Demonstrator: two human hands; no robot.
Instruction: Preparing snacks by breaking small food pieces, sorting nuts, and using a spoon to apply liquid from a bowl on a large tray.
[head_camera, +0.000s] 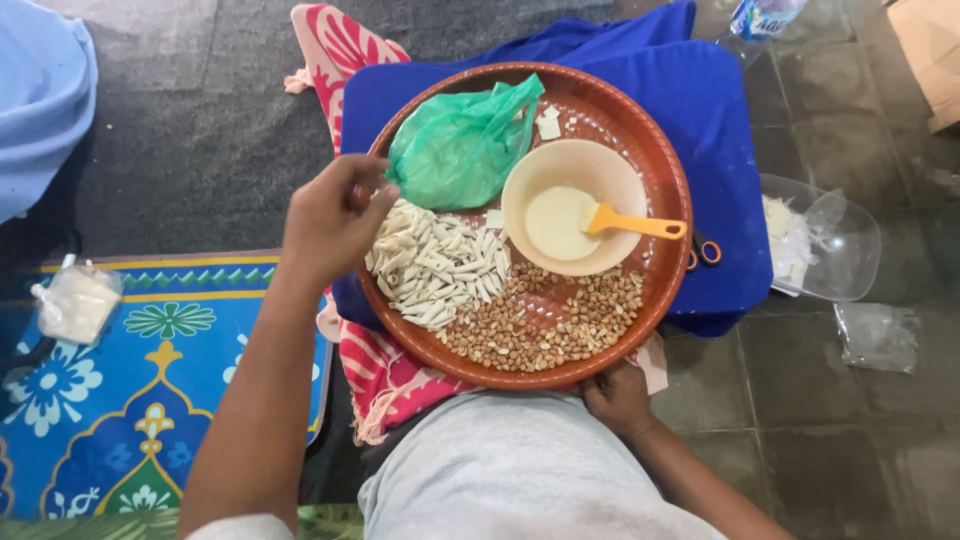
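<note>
A round brown tray (668, 165) rests on a blue cushion (700, 90) in front of me. On it lie a pile of small white folded pastry pieces (440, 265), a heap of peanuts (555, 320), a crumpled green plastic bag (460, 145) and a beige bowl (572, 205) of pale paste with an orange-handled brush (632, 224). My left hand (335, 215) hovers at the tray's left rim beside the pastry pile, fingers curled; whether it pinches a piece is hidden. My right hand (617, 398) grips the tray's near rim.
Orange-handled scissors (703, 252) peek out at the tray's right edge. A clear plastic container (820, 240) with white sheets and a small plastic bag (878, 335) lie on the tiled floor to the right. A blue patterned mat (150, 400) with a small packet (75, 300) lies left.
</note>
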